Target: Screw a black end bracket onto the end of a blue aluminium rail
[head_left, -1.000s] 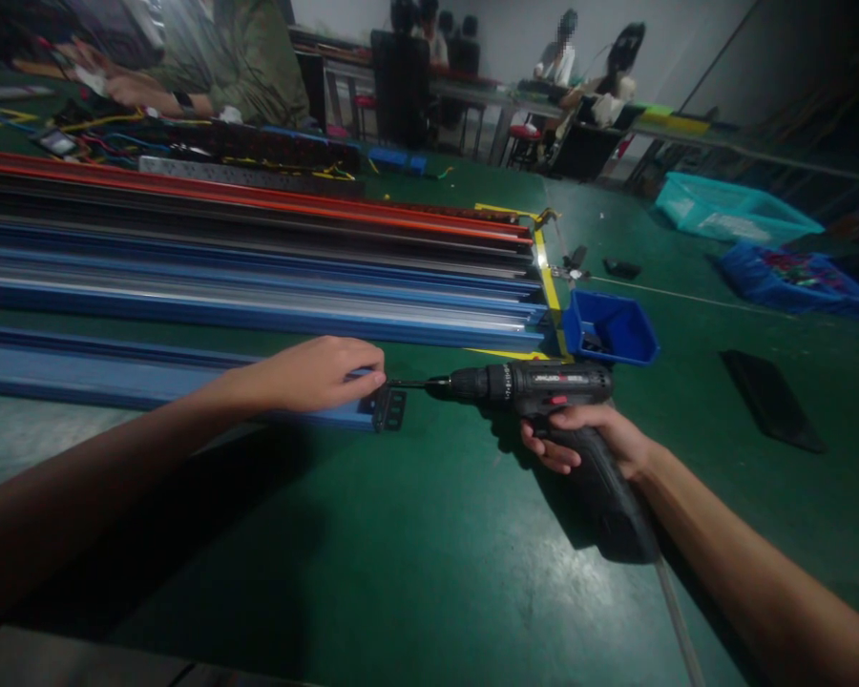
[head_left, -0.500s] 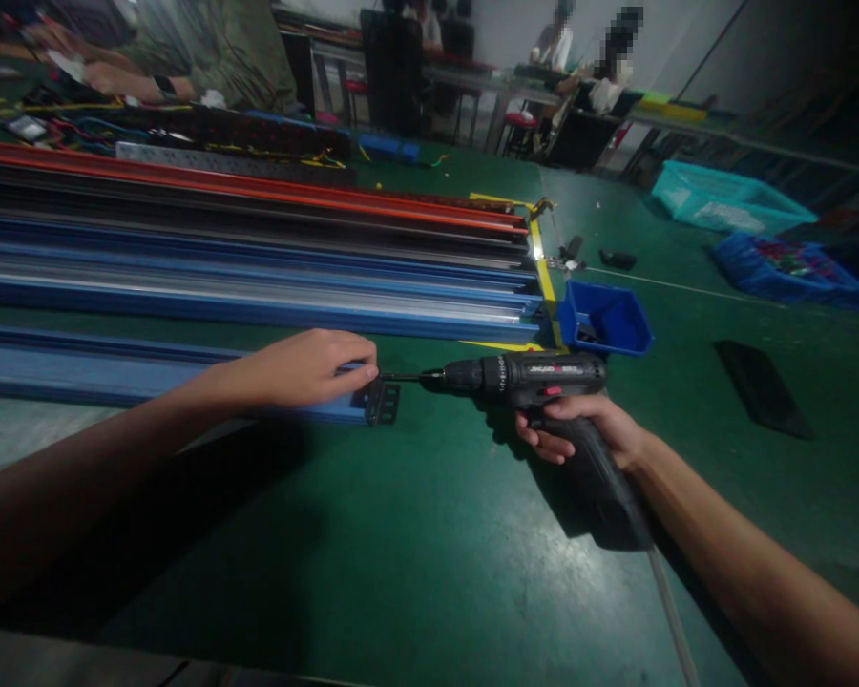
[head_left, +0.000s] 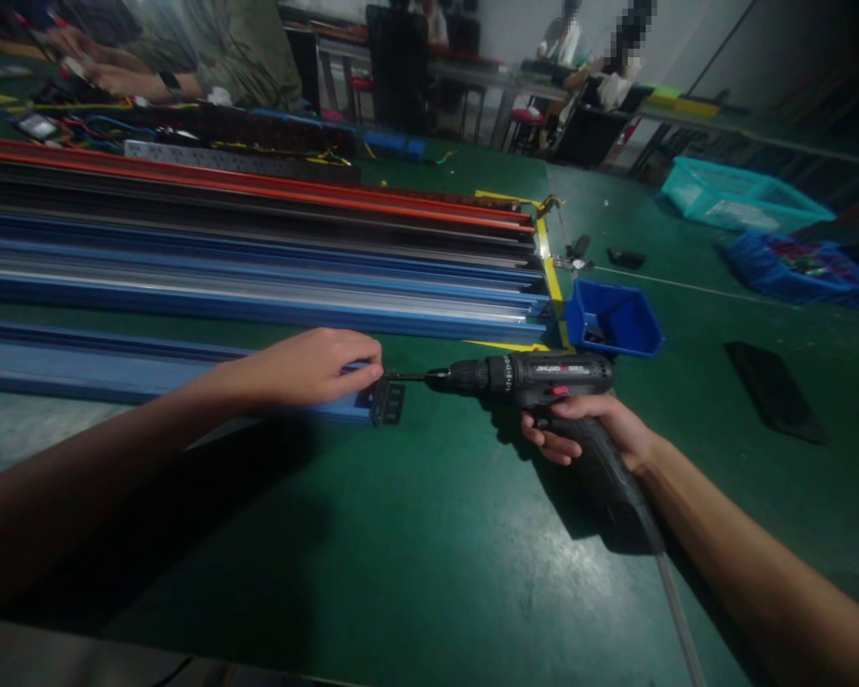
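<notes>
My left hand (head_left: 313, 366) rests on the near end of a long blue rail (head_left: 115, 372), fingers curled over its top edge right beside a black end bracket (head_left: 387, 402). My right hand (head_left: 588, 427) is wrapped round the grip of a black cordless drill (head_left: 544, 382). The drill lies level, and its bit (head_left: 405, 377) points left and touches the top of the bracket, close to my left fingertips.
A stack of blue, silver and orange rails (head_left: 258, 258) lies behind. A small blue bin (head_left: 616, 324) sits just beyond the drill. A flat black piece (head_left: 774, 389) lies at right, with teal (head_left: 744, 196) and blue (head_left: 794, 272) trays farther back. A person in green (head_left: 215, 57) works at the far left.
The view has shifted slightly. Both hands, the drill and the bracket keep the same positions relative to each other.
</notes>
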The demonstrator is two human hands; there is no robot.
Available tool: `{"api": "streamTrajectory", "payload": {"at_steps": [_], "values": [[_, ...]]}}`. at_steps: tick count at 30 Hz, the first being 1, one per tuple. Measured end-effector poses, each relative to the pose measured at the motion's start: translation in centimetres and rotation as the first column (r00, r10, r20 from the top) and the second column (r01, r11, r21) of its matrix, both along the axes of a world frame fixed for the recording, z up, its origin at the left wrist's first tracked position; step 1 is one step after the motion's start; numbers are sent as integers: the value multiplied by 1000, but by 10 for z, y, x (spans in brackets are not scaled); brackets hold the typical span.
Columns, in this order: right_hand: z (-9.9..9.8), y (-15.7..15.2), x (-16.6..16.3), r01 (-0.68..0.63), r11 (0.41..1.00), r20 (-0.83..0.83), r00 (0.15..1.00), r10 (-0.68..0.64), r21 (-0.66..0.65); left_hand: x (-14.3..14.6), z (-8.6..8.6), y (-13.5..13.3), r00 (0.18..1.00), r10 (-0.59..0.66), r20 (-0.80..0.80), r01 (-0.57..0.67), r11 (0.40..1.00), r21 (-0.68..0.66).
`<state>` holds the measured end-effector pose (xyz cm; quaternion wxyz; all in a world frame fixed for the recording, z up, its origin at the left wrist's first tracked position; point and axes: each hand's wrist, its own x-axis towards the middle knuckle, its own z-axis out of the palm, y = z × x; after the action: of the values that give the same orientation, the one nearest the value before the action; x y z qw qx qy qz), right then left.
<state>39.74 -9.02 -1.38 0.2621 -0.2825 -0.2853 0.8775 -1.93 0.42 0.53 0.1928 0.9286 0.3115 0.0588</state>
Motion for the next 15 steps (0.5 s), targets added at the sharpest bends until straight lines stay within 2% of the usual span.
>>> {"api": "streamTrajectory", "payload": {"at_steps": [15], "values": [[-1,1,2,-2,1000,2,1000,2,-24,2,4,-1,999,31,-37,-32,999,-38]]}}
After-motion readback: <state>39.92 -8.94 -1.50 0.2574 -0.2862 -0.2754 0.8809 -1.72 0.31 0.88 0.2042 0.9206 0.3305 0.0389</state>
